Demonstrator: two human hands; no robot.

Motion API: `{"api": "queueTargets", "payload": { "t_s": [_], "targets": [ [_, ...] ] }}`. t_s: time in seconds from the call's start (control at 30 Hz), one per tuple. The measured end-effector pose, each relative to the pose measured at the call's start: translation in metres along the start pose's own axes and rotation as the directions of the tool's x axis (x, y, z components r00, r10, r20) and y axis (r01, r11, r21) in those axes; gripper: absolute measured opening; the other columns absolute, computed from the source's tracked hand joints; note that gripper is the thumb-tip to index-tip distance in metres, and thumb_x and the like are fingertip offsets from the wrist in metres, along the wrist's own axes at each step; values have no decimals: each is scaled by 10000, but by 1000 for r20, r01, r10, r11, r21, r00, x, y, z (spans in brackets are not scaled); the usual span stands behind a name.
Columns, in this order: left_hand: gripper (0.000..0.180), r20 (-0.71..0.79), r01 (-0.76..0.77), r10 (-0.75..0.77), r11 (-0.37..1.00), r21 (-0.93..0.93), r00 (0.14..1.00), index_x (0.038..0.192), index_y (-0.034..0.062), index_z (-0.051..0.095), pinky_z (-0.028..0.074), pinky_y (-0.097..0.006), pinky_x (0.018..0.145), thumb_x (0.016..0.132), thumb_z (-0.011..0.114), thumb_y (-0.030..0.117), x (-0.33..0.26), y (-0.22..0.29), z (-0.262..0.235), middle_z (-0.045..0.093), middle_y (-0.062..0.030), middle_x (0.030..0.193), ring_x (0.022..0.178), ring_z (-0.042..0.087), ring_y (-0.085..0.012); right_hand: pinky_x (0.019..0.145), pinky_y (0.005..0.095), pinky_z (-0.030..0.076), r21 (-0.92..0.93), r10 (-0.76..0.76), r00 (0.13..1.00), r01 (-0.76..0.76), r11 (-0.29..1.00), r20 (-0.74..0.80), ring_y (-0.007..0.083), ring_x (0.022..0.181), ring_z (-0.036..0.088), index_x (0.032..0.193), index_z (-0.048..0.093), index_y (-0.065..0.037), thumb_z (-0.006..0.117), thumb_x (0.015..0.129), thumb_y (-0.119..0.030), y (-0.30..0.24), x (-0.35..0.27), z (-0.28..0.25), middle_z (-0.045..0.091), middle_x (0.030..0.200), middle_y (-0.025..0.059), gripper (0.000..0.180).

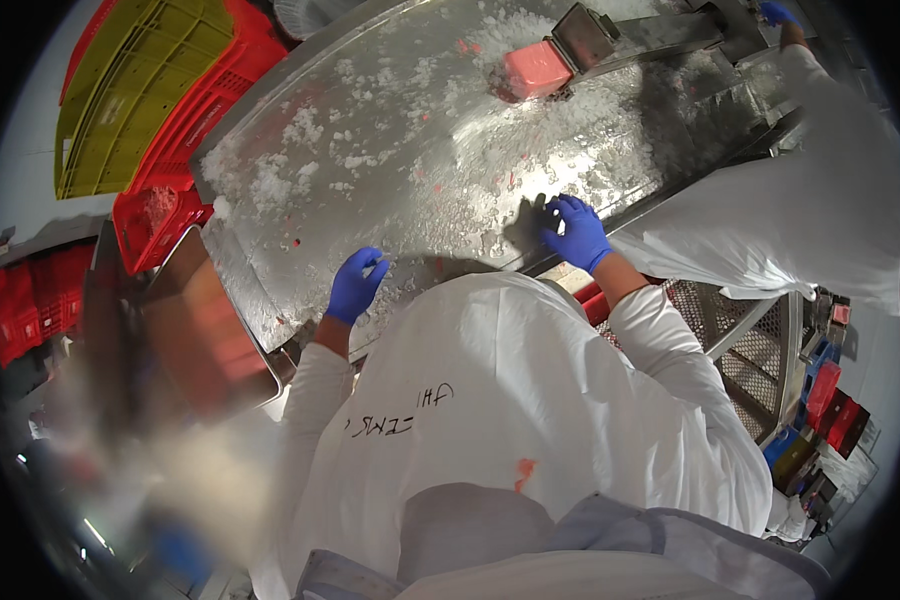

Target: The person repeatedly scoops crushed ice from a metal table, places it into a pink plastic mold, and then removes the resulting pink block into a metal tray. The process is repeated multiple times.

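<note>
My left hand [354,286], in a blue glove, hovers at the near edge of a wet metal table [390,200], its fingers loosely bent and thumb apart. Nothing shows in it. My right hand [578,236], also blue-gloved, is over the table's near right edge with fingers bent and spread, holding nothing visible. Its shadow falls on the metal beside it. White crushed ice [280,180] and small pinkish-red bits lie scattered over the table. Beyond my right hand, a pinkish-red block [537,70] sits against the open end of a metal box [586,38].
Red and yellow-green plastic crates [185,110] stand at the left. A reddish bin [200,320] is beside the table's left end. At the right, a co-worker in white [800,200] leans in, a blue-gloved hand [776,14] near the top. A metal mesh rack [740,340] stands below.
</note>
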State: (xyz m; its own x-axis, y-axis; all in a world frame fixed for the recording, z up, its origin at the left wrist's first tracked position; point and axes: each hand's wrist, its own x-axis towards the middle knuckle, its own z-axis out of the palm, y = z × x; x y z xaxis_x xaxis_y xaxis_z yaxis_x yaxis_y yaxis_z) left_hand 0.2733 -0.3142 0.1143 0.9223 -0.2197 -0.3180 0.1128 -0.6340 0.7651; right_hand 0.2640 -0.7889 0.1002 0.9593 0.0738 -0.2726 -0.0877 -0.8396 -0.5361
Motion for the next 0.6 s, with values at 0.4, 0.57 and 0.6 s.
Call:
{"api": "queueTargets", "payload": {
  "t_s": [0.4,0.57,0.6],
  "targets": [
    [565,130,-139,121,980,140,984,1334,-38,614,498,-395,1069,982,715,391,281,201,7,664,-233,1342,1295,624,-314,1119,428,412,926,235,904,-376,40,357,243,1305,565,1494,529,-121,590,1028,-399,26,173,-48,583,1452,73,546],
    [656,322,17,11,996,-85,947,1385,-12,600,476,-391,1093,962,704,478,397,250,52,667,-180,1360,1287,619,-313,1172,441,345,925,279,886,-325,-197,371,265,1386,494,1504,539,-175,582,1011,-491,26,228,-43,533,1515,71,587],
    [670,326,11,7,998,-54,945,1392,-4,597,473,-390,1093,956,703,494,410,257,63,666,-168,1359,1279,620,-299,1142,435,355,922,297,882,-300,-246,366,245,1333,513,1448,592,-186,614,984,-481,14,231,-50,577,1438,56,550]
  ]
}}
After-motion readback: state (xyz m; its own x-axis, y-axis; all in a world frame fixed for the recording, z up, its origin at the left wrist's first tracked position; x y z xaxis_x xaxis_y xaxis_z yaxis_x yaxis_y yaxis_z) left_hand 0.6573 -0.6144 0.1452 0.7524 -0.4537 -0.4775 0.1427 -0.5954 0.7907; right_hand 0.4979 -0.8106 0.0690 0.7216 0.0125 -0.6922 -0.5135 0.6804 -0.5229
